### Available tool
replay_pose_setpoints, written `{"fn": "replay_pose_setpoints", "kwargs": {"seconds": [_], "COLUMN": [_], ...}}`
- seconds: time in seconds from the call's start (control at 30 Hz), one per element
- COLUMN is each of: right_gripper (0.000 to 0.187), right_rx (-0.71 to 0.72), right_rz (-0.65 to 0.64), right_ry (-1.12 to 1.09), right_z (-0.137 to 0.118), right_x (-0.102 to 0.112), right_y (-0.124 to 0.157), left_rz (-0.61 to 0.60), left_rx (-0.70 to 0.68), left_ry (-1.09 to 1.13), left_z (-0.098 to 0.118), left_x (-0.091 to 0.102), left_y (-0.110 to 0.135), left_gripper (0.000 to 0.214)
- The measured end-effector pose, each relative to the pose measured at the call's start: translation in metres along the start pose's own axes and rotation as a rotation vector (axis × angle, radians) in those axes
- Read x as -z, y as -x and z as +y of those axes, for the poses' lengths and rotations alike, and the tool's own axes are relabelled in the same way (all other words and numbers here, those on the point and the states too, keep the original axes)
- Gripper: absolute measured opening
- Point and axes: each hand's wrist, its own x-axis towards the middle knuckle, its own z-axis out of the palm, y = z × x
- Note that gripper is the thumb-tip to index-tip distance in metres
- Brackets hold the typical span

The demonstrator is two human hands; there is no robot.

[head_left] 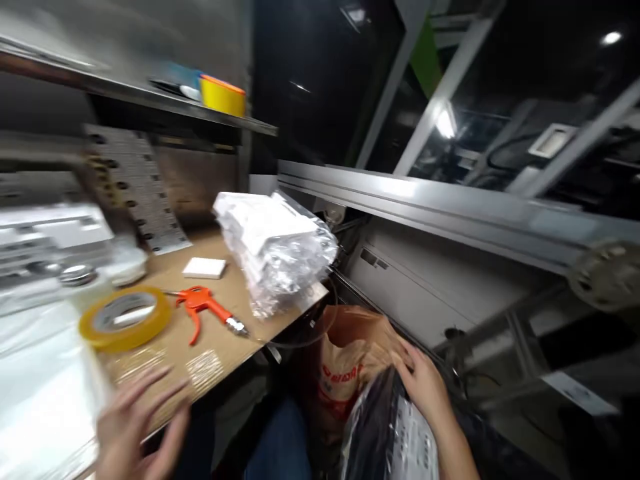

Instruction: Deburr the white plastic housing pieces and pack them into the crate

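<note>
My left hand (143,427) is over the front edge of the workbench with its fingers spread and nothing in them. At the lower right, my right hand (424,380) pinches the rim of a brown paper bag (345,353) with red print. Just below that hand is a black item in clear plastic (375,427), with a white printed label (414,437) along its side. On the bench lie an orange air blow gun (203,301) and a roll of yellow tape (125,319), both beyond my left hand.
Clear plastic bags with white contents (275,240) are piled at the bench's right corner. A small white block (205,268) lies behind the blow gun. White parts (55,233) fill the left side. A yellow container (223,95) sits on the shelf. A metal rail (425,197) crosses at right.
</note>
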Motion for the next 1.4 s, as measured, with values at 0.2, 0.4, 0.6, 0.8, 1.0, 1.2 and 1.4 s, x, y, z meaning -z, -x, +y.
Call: {"fn": "replay_pose_setpoints", "kwargs": {"seconds": [0.2,0.4,0.6,0.8,1.0,1.2,1.4], "right_gripper": [0.064,0.089,0.073,0.075,0.077,0.081,0.082], "right_rx": [0.765,0.852,0.860,0.910,0.907,0.902,0.899], "right_rz": [0.538,0.292,0.318,0.350,0.374,0.375,0.399], "right_ry": [-0.268,0.058,0.100,0.083,0.086,0.113,0.124], "right_z": [-0.252,-0.352,-0.349,-0.350,-0.351,-0.351,-0.351], "right_x": [0.069,0.062,0.040,0.040,0.041,0.043,0.043], "right_y": [-0.067,-0.090,-0.098,-0.099,-0.098,-0.096,-0.095], "left_rz": [-0.154,-0.178,-0.171,-0.150,-0.048,0.077,0.125], "left_rx": [0.385,0.609,0.794,0.937,0.999,0.960,0.938], "left_ry": [0.636,0.853,0.972,1.055,1.087,1.124,1.144], "left_z": [0.033,0.036,0.038,0.054,0.064,0.057,0.060], "left_x": [-0.044,-0.072,-0.085,-0.109,-0.123,-0.133,-0.140], "left_y": [-0.043,-0.081,-0.092,-0.108,-0.103,-0.102,-0.103], "left_gripper": [0.029,0.016,0.019,0.018,0.015,0.016,0.018]}}
